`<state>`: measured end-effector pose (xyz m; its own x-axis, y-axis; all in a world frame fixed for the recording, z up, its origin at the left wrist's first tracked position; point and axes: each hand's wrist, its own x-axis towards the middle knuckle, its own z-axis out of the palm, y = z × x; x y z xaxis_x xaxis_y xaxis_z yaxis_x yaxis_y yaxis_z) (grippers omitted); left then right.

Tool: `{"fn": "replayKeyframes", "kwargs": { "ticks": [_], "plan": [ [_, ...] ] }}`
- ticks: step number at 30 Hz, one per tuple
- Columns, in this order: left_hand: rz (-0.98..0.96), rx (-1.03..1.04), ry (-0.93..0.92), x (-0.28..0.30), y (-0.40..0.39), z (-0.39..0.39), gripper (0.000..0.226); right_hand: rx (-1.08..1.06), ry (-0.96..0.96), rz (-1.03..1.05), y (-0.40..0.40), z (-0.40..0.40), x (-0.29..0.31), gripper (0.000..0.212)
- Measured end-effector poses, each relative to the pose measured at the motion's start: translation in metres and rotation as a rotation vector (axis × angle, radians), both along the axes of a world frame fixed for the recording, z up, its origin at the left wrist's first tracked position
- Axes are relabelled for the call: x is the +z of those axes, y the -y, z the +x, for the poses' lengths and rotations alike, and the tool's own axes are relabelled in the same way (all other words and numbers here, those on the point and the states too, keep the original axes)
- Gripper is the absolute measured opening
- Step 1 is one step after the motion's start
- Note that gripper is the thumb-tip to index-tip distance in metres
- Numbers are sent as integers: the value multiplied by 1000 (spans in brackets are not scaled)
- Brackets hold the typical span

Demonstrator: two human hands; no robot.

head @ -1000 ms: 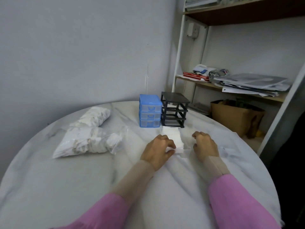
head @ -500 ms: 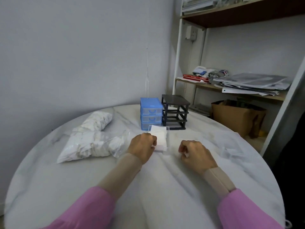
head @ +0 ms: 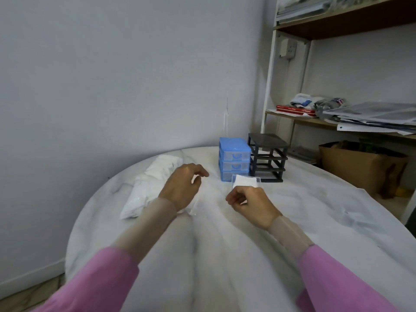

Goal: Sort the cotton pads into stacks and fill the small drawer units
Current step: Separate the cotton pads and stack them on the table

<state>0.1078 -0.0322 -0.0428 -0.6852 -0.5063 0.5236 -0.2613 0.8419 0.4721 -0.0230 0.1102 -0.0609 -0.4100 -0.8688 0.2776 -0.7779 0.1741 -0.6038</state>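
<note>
In the middle of the frame the left hand (head: 182, 185) hovers over the near end of the bag (head: 155, 183) of cotton pads. Its fingers are loosely curved and spread a little, and they hold nothing. It seems to be placed there to reach into the bag for more pads. The right hand (head: 252, 206) is just right of centre, low over the table (head: 315, 221). Its fingers are curled inward, and something pale shows between thumb and fingers; the view is too blurred to tell if it is a pad or only the table behind.

Directly above the right hand lies a clear drawer (head: 246, 180) with a flat stack of white pads inside. It stands on the table just in front of the blue unit (head: 234, 161), probably taken out so that it can be filled from above.

The blue unit is a small box of glossy plastic with translucent drawer fronts, two of them visible in their places. To its right, touching or almost touching, stands the black frame (head: 267, 156), an open frame of dark plastic with no drawers in it.

The bag is thin, crumpled, transparent film, and the pads inside look soft, white and bulky. The table is round, with a smooth top of pale marble pattern with grey veins. A shelf (head: 337, 122) with papers is at the upper right.
</note>
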Motion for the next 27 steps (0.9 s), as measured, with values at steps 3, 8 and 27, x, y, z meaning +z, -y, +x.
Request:
{"fn": "replayKeyframes", "kwargs": {
  "ticks": [3, 8, 27],
  "plan": [
    [11, 166, 135, -1, 28, 25, 25, 33, 212, -24, 22, 15, -3, 29],
    [239, 197, 432, -11, 44, 51, 54, 68, 576, -67, 52, 31, -8, 29],
    [75, 70, 273, -41, 54, 66, 41, 262, 2, -108, 65, 41, -20, 53]
  ]
}}
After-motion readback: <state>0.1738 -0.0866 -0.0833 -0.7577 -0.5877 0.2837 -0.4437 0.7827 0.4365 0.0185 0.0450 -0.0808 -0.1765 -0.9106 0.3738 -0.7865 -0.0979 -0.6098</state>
